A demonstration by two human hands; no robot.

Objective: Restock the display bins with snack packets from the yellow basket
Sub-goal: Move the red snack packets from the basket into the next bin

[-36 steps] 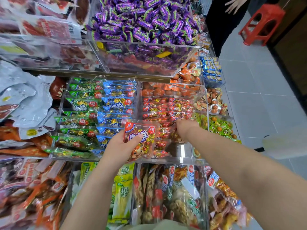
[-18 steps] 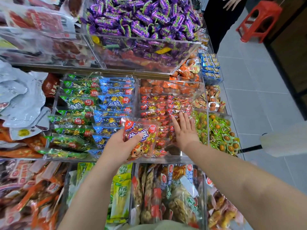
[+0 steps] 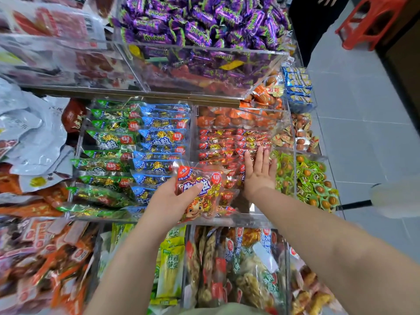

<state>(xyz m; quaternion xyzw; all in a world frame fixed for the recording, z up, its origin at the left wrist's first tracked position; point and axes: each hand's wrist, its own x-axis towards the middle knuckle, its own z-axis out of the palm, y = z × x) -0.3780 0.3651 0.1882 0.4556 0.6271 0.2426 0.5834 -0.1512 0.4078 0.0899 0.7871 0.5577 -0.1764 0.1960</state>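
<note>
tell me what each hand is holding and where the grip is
The left hand holds a red snack packet, grip on its lower left edge, thumb across the front. The right hand holds nothing; it lies flat and open on the red packets in the bin.

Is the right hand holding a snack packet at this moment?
No. The right hand lies flat and open on the red packets in the bin; the left hand holds the red snack packet.
</note>
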